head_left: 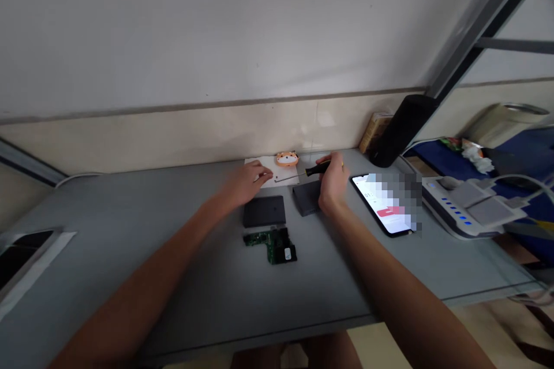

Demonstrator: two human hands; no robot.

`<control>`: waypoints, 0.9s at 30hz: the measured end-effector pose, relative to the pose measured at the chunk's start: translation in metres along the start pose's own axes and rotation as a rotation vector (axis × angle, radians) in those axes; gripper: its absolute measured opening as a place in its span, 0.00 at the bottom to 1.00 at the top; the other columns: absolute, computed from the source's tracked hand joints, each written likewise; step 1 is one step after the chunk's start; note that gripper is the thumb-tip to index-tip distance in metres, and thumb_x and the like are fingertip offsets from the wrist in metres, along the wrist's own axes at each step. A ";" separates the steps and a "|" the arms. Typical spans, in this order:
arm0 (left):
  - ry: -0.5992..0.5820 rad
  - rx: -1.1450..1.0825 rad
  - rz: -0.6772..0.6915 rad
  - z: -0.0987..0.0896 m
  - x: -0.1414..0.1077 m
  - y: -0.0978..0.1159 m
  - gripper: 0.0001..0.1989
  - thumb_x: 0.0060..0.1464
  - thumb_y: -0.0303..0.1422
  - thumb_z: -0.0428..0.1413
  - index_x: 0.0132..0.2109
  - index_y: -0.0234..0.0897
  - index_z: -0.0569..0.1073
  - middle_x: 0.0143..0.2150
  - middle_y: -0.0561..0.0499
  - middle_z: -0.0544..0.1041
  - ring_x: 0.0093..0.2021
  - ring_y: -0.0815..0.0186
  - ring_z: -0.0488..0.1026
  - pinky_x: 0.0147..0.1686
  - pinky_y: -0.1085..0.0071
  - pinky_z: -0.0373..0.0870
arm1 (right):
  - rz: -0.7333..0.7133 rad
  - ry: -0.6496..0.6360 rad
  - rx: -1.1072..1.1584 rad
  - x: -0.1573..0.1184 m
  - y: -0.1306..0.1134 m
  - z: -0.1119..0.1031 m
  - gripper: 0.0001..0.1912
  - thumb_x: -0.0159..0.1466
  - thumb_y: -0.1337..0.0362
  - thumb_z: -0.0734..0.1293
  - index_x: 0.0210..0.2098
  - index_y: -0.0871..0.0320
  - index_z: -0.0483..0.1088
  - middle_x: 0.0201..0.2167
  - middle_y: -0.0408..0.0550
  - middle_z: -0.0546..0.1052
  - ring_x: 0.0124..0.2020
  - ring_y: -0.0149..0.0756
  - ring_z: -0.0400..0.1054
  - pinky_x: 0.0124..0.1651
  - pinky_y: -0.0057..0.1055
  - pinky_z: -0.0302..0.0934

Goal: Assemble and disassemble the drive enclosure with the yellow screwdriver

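Head view: right fingers [336,158] clasp the screwdriver [317,169]; left fingers [255,166] beside its tip, pinch unclear.

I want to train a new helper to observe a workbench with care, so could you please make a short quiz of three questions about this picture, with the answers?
1. Which of the person's hands holds the screwdriver?
2. True or false: the green circuit board lies on the white paper.
3. Fill in the blank: beside the power strip, a ______ lies with its screen lit.

Key:
1. The right hand.
2. False; it lies on the grey table, nearer to the person than the paper.
3. Smartphone.
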State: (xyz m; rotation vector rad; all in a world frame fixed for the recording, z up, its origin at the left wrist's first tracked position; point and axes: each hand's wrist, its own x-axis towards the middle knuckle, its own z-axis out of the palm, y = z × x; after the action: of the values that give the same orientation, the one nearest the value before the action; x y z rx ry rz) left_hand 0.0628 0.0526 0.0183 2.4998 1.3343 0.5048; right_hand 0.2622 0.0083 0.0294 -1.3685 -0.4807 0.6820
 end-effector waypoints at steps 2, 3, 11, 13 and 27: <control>0.046 -0.047 -0.028 -0.005 -0.020 -0.008 0.16 0.69 0.39 0.49 0.46 0.40 0.81 0.43 0.47 0.79 0.36 0.63 0.75 0.41 0.66 0.70 | 0.000 0.012 0.000 0.000 0.001 -0.001 0.19 0.65 0.58 0.58 0.20 0.54 0.67 0.22 0.43 0.70 0.28 0.35 0.62 0.33 0.33 0.56; 0.085 -0.062 -0.042 -0.007 -0.031 -0.012 0.17 0.68 0.40 0.48 0.46 0.39 0.81 0.42 0.47 0.79 0.34 0.63 0.75 0.40 0.66 0.71 | -0.004 0.015 -0.001 0.000 0.001 -0.001 0.19 0.65 0.58 0.58 0.20 0.55 0.67 0.22 0.43 0.70 0.28 0.35 0.63 0.32 0.33 0.56; 0.048 -0.095 0.082 0.000 -0.064 -0.021 0.15 0.66 0.39 0.47 0.42 0.39 0.77 0.39 0.48 0.80 0.36 0.63 0.74 0.41 0.66 0.72 | 0.061 -0.008 0.132 -0.011 -0.001 0.007 0.16 0.64 0.62 0.59 0.21 0.56 0.66 0.20 0.40 0.68 0.20 0.29 0.56 0.23 0.30 0.50; 0.037 -0.080 0.099 0.000 -0.064 -0.023 0.15 0.66 0.38 0.47 0.39 0.39 0.76 0.37 0.48 0.80 0.34 0.63 0.73 0.39 0.67 0.70 | 0.108 -0.072 0.270 -0.011 -0.004 0.008 0.15 0.64 0.62 0.59 0.22 0.56 0.64 0.21 0.39 0.69 0.17 0.26 0.52 0.21 0.28 0.48; 0.112 0.027 -0.043 -0.004 -0.059 -0.051 0.23 0.72 0.39 0.40 0.44 0.36 0.79 0.43 0.42 0.81 0.46 0.56 0.78 0.51 0.60 0.72 | 0.118 -0.071 0.274 -0.009 -0.001 0.007 0.13 0.66 0.62 0.58 0.24 0.55 0.62 0.20 0.35 0.64 0.15 0.23 0.48 0.20 0.27 0.43</control>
State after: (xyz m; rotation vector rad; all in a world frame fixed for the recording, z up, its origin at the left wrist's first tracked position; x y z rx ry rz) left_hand -0.0074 0.0313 -0.0084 2.4910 1.4411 0.6294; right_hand 0.2510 0.0069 0.0325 -1.1226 -0.3498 0.8630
